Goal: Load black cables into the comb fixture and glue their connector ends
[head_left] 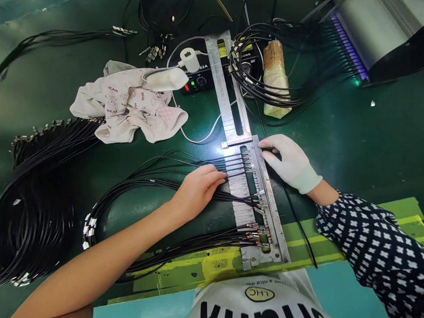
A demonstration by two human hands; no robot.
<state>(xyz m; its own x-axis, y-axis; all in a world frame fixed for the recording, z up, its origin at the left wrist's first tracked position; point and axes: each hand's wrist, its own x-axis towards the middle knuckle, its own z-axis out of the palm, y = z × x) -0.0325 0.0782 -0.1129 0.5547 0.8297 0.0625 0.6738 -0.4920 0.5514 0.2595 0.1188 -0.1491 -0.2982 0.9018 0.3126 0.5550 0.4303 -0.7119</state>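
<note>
My bare left hand (200,193) is closed in a pinch on a thin black cable (234,173) over the slotted side of a long metal fixture (271,203). Several cables lie across the slots there, their metal connector ends (248,165) lined up along the rail. Below that hand, more connector ends (257,235) sit loosely bunched on the lower part of the fixture. My right hand (291,164), in a white glove, has thumb and forefinger at the rail's right edge; the other fingers are curled. Whether a small thing sits between its fingertips cannot be seen.
A printed cloth (133,103) lies beside a white lamp head (168,78) and a black control box (201,79). Coiled cables (243,69) rest near a taped block (277,82). A large cable bundle (32,208) fills the left; a metal machine with purple light (386,40) stands back right.
</note>
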